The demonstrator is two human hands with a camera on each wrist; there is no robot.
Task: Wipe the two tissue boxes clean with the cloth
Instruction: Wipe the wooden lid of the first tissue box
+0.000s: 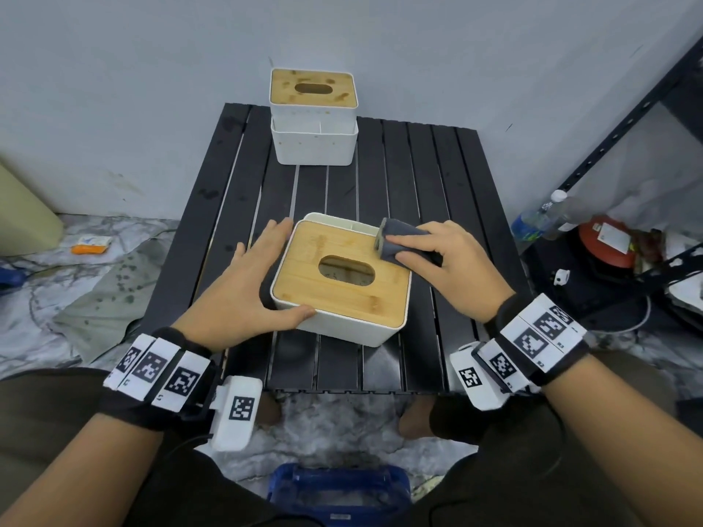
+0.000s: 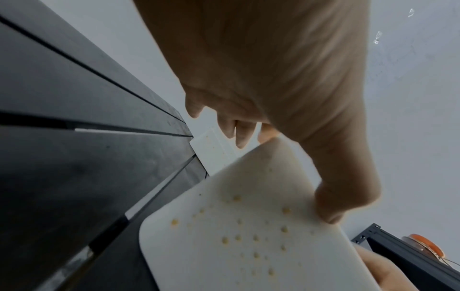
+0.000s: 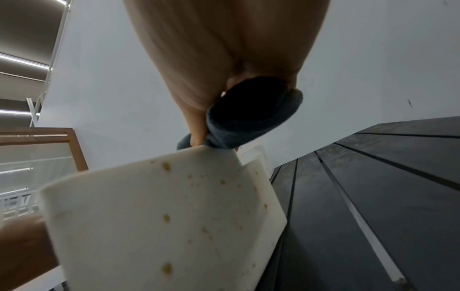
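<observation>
**A:** What is there, going from left to right?

**B:** A person sits at a black slatted surface [image 1: 418, 176]. Their left hand [image 1: 243, 294] braces the near tissue box [image 1: 342, 283]: the fingers lie fairly straight along its left wall and the thumb hooks the near left corner. The box is white with a wooden lid and an oval slot. Further right, the right hand [image 1: 460, 268] has its fingers curled round a folded grey cloth [image 1: 403, 241] and presses it onto the far right part of the lid.

**A:** And the second box?

**B:** The far tissue box [image 1: 314, 116] stands at the back edge of the surface, against the wall, well apart from both hands. Its wooden lid carries dark smudges.

**A:** How far along is the cleaning?

**B:** Early, I judge. The near lid looks mostly clean from above, with faint marks. But the wrist views show yellow-brown spots over the near box's white walls, on the left side [image 2: 248, 236] and the right side [image 3: 166, 218], so the sides appear to need wiping. The far box looks untouched.

**A:** Where is the cloth against the box just now?

**B:** On top, at the lid's far right corner, just beside the slot, with one folded end sticking up past the fingers.
</observation>
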